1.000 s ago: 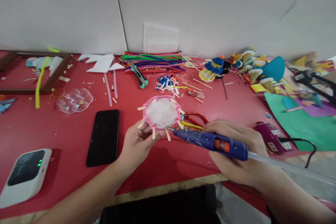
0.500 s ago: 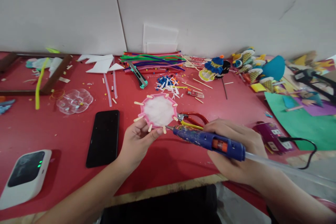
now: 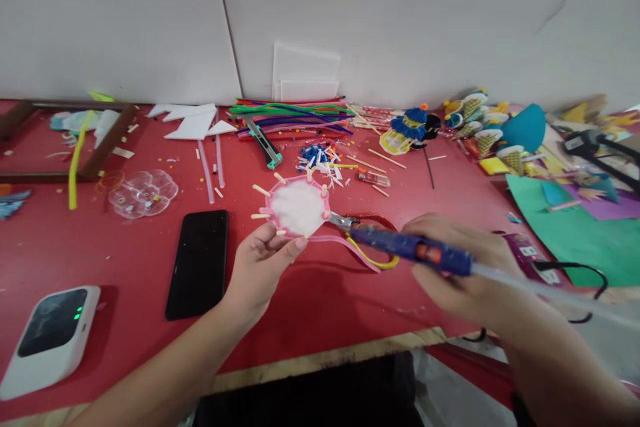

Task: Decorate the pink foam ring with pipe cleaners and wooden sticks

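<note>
Pinched between the thumb and fingers of my left hand [image 3: 263, 267] is a white craft disc [image 3: 299, 207] with a pink edge and several short pale sticks around it. A loose pink strip [image 3: 350, 248] trails from the disc's lower edge to the right. My right hand [image 3: 465, 267] is wrapped round a blue glue gun [image 3: 410, 247], its nozzle pointing left, apart from the disc. A clear glue stick [image 3: 530, 287] runs out of the gun's back end. Pliers [image 3: 375, 219] with red and yellow handles lie behind the strip, partly hidden by the gun.
A black phone [image 3: 197, 263] and a white device [image 3: 50, 340] lie at the left. Farther back are a box cutter [image 3: 263, 142], pipe cleaners [image 3: 295, 117], cut bits [image 3: 320, 159] and a clear palette [image 3: 143, 193]. A purple power block [image 3: 530, 260] and green sheet [image 3: 565, 233] lie right.
The glue gun has moved right, away from the disc, and is blurred by motion. My left hand has tilted the disc slightly, and the pink strip now shows.
</note>
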A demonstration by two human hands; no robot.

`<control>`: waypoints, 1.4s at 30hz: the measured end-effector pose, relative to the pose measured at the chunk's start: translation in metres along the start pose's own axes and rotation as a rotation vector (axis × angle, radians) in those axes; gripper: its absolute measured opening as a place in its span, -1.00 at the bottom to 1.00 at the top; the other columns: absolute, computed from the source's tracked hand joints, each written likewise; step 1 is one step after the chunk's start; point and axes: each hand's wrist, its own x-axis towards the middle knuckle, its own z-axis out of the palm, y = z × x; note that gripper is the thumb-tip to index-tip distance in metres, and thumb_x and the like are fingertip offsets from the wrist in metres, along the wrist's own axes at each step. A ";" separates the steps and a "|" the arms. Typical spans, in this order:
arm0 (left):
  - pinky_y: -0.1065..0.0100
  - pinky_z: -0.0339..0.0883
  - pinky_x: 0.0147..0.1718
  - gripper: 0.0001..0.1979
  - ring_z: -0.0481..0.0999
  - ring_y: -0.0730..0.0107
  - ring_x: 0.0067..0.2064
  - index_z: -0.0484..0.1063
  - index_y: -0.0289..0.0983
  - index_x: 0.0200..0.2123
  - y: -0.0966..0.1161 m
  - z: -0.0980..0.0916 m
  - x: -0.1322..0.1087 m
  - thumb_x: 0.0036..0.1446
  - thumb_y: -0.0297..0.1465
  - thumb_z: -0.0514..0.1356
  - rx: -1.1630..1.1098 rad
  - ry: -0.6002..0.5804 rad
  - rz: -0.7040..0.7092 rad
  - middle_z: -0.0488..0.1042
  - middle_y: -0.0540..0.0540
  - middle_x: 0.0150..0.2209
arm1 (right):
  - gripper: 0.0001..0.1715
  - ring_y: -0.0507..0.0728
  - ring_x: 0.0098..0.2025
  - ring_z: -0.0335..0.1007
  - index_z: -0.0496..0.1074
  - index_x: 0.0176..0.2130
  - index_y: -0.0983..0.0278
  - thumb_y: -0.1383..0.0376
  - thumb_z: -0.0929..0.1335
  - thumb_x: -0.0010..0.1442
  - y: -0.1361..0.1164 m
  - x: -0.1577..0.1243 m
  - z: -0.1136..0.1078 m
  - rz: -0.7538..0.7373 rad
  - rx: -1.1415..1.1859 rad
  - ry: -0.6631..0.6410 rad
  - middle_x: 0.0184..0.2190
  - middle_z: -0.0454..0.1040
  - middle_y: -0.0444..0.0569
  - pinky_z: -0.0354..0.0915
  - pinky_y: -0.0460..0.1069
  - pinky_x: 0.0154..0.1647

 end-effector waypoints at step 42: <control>0.51 0.45 -0.25 -0.79 0.59 0.49 -0.33 0.54 -0.28 -0.45 -0.003 -0.003 0.004 -0.17 -0.41 0.49 0.065 0.001 -0.022 0.63 0.00 -0.42 | -0.88 0.05 -0.30 0.51 0.48 -0.23 0.26 0.44 0.37 0.20 -0.031 0.032 0.103 -0.156 0.477 0.295 -0.35 0.57 -0.02 0.45 -0.05 -0.23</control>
